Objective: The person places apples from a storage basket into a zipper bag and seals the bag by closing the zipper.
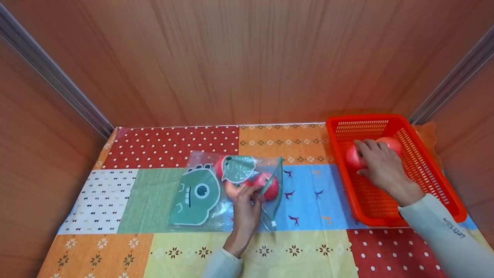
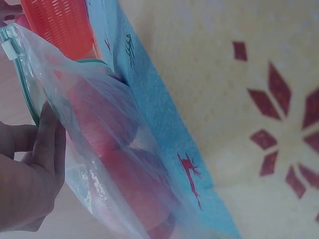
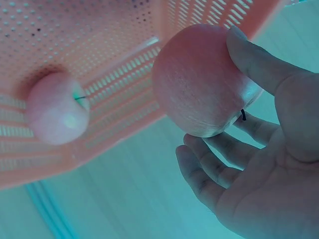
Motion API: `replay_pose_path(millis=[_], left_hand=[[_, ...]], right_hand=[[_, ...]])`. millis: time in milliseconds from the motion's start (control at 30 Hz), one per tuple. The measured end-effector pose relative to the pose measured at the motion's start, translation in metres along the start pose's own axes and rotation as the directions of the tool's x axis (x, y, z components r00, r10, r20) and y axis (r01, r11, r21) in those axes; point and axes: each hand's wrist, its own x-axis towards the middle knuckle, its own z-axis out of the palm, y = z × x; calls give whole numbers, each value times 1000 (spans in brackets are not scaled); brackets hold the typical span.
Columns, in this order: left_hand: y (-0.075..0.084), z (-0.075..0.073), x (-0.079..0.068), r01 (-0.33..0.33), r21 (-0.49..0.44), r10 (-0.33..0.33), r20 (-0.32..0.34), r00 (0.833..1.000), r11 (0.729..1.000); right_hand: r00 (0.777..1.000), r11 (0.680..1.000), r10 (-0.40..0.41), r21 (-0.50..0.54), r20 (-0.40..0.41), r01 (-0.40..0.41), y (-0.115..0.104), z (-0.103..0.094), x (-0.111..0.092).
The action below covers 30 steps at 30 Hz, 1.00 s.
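My left hand pinches the rim of a clear zip bag at its mouth, thumb and fingers together. The bag lies on the cloth with a green monster print and a white slider at the end of its green zip strip. Several red apples show through the plastic. Over the basket, my right hand holds a red apple between thumb and fingers, its stem turned toward the palm. Another apple sits at the far end inside the basket.
The red plastic basket with slotted sides stands at the right of the table. A patchwork cloth covers the tabletop. Wood-grain panels rise at the back and both sides, close behind the basket.
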Motion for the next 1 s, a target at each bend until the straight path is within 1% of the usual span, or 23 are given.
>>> replay_pose_path(millis=[133,367,533,667,833,1000], left_hand=[[-1,0,-1,1,3,-1,0,1000,1000],[-1,0,-1,-13,19,13,0,1000,1000],[-1,0,-1,-9,13,8,5,1000,1000],[-1,0,-1,-4,3,4,11,1000,1000],[-1,-1,-1,12,2,-12,20,1000,1000],[-2,-1,0,-1,6,1,10,1000,1000]], right_hand=[[999,999,-21,-30,-27,20,-8,-4,0],[997,998,-48,-44,-57,45,-25,-9,-2],[997,996,-58,-68,-50,55,-38,-12,-3],[996,994,-78,-82,-37,75,-48,-13,-4],[993,990,-110,-90,-42,106,-60,-12,-7],[991,989,-126,-87,-48,122,-70,-8,-8]])
